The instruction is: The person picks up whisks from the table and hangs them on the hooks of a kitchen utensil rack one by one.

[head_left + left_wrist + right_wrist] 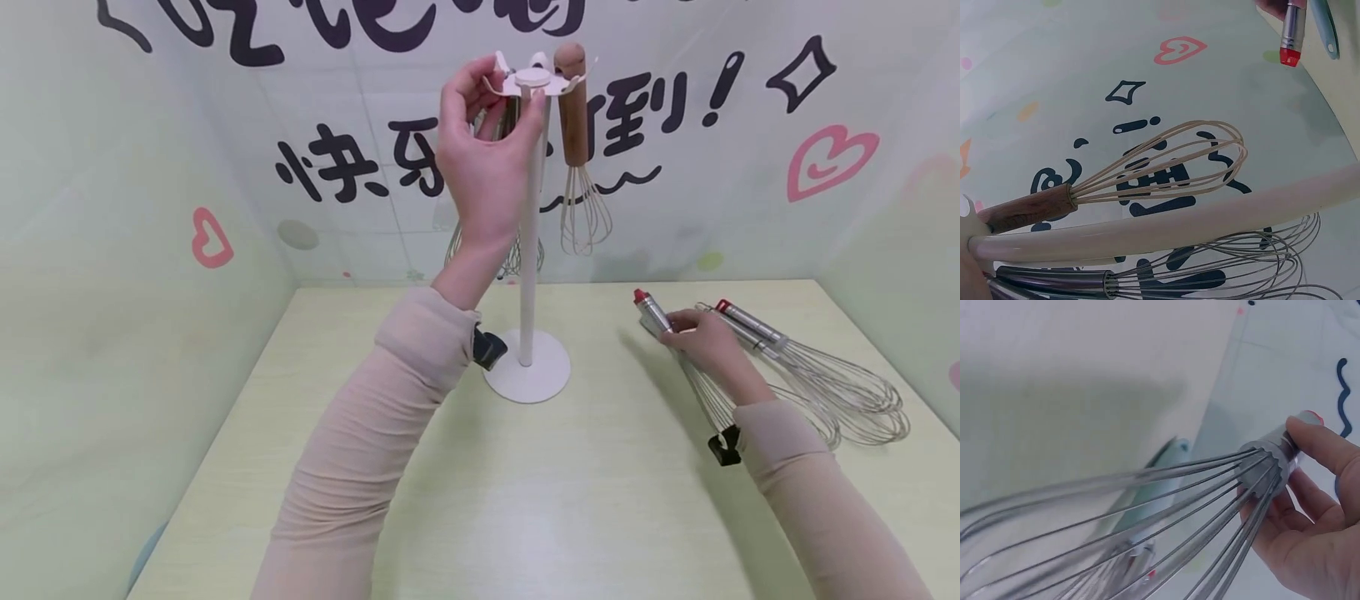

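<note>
A white whisk stand (528, 242) with a round base and a hooked top plate stands on the table. My left hand (486, 154) grips the top plate, thumb in front, fingers curled behind the left hooks. Two dark-handled metal whisks (1054, 279) hang beside the pole near that hand, partly hidden by it. From a right hook hangs a wooden-handled whisk (575, 125). Down on the right, my right hand (705, 342) pinches the handle of a steel whisk (1260, 465) with a red end, its wires pointing back toward the wrist.
More steel whisks (817, 367) lie at the table's right side, one red-ended. A pale blue handle (1324, 28) lies beside the held whisk. Behind the table (600, 500) is a printed backdrop (360, 225) with black writing and hearts.
</note>
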`<state>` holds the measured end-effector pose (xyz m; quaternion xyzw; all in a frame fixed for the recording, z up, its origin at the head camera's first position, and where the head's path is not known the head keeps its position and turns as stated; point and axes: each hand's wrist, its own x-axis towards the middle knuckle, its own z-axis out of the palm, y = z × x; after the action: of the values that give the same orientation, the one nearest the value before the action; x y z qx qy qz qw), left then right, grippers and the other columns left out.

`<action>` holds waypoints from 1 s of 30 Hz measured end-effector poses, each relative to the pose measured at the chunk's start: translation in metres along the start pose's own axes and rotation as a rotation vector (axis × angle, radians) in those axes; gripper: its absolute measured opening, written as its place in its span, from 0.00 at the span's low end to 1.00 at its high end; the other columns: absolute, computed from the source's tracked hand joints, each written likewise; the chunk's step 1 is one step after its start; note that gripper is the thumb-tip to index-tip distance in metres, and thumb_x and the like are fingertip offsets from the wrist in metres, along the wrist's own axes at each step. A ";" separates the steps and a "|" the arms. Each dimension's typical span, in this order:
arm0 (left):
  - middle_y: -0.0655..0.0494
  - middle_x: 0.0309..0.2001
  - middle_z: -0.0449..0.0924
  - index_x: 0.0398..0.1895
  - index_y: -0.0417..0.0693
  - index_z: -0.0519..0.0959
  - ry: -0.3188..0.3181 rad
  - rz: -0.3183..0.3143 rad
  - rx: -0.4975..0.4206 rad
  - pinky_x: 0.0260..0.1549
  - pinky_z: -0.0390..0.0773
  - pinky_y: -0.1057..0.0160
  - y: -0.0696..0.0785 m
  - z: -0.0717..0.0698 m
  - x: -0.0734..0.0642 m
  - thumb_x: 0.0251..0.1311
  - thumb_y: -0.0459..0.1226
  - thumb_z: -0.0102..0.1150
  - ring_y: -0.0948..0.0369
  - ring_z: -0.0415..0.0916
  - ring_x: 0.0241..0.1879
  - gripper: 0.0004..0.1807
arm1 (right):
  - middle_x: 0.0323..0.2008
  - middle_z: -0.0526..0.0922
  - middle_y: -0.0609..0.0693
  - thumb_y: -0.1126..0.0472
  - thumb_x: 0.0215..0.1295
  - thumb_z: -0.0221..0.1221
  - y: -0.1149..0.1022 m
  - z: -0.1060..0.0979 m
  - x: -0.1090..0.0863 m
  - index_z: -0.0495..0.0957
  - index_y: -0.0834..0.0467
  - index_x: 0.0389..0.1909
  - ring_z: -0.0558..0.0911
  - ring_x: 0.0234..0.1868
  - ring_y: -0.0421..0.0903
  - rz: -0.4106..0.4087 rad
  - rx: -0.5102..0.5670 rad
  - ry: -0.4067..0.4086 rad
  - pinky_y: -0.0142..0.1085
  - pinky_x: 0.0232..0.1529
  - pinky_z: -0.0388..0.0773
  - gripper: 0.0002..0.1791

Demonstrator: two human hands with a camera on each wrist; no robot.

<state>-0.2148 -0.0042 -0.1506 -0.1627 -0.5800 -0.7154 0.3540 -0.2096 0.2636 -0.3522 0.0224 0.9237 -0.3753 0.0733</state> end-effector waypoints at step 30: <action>0.45 0.44 0.72 0.50 0.30 0.69 -0.057 -0.021 0.013 0.54 0.75 0.79 0.006 -0.005 0.001 0.51 0.24 0.63 0.62 0.73 0.45 0.22 | 0.56 0.72 0.48 0.51 0.64 0.58 -0.100 -0.028 -0.021 0.63 0.54 0.67 0.75 0.47 0.34 -0.088 0.438 0.215 0.36 0.58 0.76 0.32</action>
<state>-0.2103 -0.0097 -0.1472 -0.1746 -0.5961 -0.7104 0.3309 -0.2013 0.2116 -0.2605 0.0374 0.8229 -0.5648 -0.0484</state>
